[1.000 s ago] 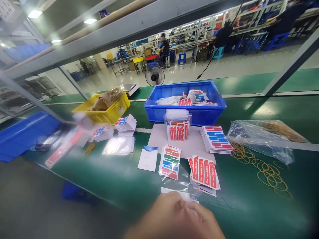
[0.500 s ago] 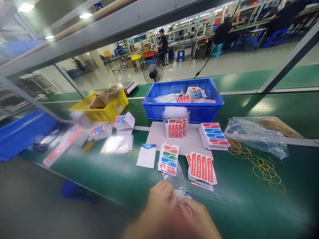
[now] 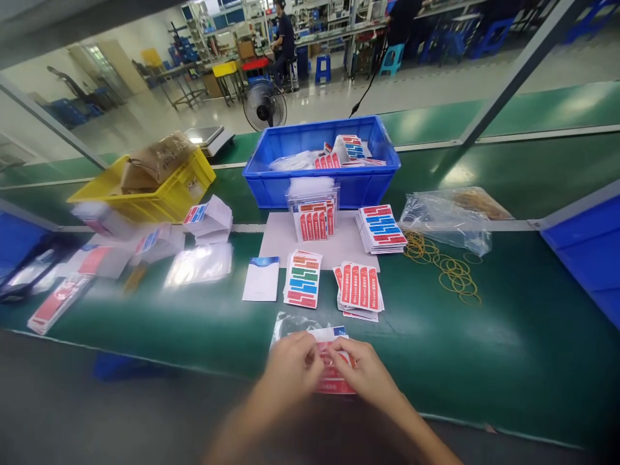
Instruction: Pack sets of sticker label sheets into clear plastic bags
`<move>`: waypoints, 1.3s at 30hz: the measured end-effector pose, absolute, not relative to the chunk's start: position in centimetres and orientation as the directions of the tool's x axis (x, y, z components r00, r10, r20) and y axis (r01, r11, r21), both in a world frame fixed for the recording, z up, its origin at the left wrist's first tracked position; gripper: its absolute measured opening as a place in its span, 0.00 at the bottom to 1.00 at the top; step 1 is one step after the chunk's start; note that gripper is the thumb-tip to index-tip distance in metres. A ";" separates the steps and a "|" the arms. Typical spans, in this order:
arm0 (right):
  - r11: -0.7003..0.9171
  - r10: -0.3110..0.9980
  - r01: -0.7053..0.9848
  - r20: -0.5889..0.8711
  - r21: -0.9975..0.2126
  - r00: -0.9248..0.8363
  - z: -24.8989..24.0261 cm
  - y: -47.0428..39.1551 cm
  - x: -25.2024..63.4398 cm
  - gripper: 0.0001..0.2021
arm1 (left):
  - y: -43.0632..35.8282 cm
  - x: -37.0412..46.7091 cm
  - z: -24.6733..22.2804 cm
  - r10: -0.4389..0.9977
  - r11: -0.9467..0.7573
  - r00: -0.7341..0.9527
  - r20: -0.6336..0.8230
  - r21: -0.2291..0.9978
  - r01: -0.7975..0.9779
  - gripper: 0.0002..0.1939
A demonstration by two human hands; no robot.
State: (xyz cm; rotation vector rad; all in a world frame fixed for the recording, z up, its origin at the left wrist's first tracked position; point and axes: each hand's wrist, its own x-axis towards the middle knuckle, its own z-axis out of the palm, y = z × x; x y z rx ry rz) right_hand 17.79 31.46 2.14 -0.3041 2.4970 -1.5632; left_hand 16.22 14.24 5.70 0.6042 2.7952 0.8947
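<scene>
Down at the near edge of the desk [image 3: 426, 361], two hands work close together over one red sheet [image 3: 334, 386], and its printing is too blurred to read. The left hand [image 3: 294, 361] has its fingers curled in narrow at the sheet's left; the right hand [image 3: 361, 369] brings thumb and forefinger close from the other side. Whether either pinches it, I can't tell. Behind the knuckles, a white card [image 3: 322, 334] with a blue corner peeps out, a clear bag [image 3: 289, 321] on its left.

Now the lettering: on the red stack [image 3: 358, 290] the top sheet carries four strips, "Max Level" and "Min Level" by turns, with Chinese characters too small to make out. Left of it, one many-coloured stack [image 3: 303, 279], then one white booklet [image 3: 260, 284] with a blue top, its print unreadable. Further back, one red-and-blue stack [image 3: 382, 229], one upright bagged bundle [image 3: 314, 223] before the blue bin [image 3: 266, 188], and rubber bands [image 3: 455, 281] at right, too tangled to count.
</scene>
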 end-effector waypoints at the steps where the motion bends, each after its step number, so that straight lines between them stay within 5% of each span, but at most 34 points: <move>1: 0.442 -0.243 -0.063 -0.052 -0.895 -0.969 2.1 31.7 17.8 0.12 | 14.0 16.1 5.7 0.355 0.766 -0.935 -0.005 0.575 0.288 0.09; 7: 0.421 -0.153 -0.032 -0.037 -0.907 -0.988 1.8 34.0 18.6 0.12 | 11.5 14.8 6.6 0.095 0.852 -0.973 0.209 0.489 0.188 0.11; 12: 0.247 0.207 -0.001 0.054 -0.969 -0.977 -0.5 35.5 20.7 0.39 | 9.6 14.0 8.3 -0.011 0.879 -0.901 0.435 0.434 0.199 0.12; 19: 0.331 -0.133 -0.012 -0.034 -0.944 -0.990 -1.3 35.2 19.5 0.14 | 11.9 14.0 5.2 0.184 0.884 -0.956 0.229 0.387 0.263 0.10; 24: 0.022 0.090 0.227 -0.224 -0.974 -0.970 -0.6 35.6 20.0 0.21 | 14.0 14.7 2.8 0.256 0.859 -0.962 0.098 0.433 0.273 0.10; 29: -0.165 0.120 0.284 -0.305 -0.945 -0.945 0.0 36.1 21.0 0.25 | 15.3 15.6 2.7 0.296 0.800 -0.949 0.108 0.515 0.308 0.10; 39: 0.051 0.042 0.287 -0.285 -0.957 -0.958 0.5 35.3 21.8 0.18 | 15.9 16.3 1.4 0.313 0.752 -0.912 0.263 0.518 0.408 0.10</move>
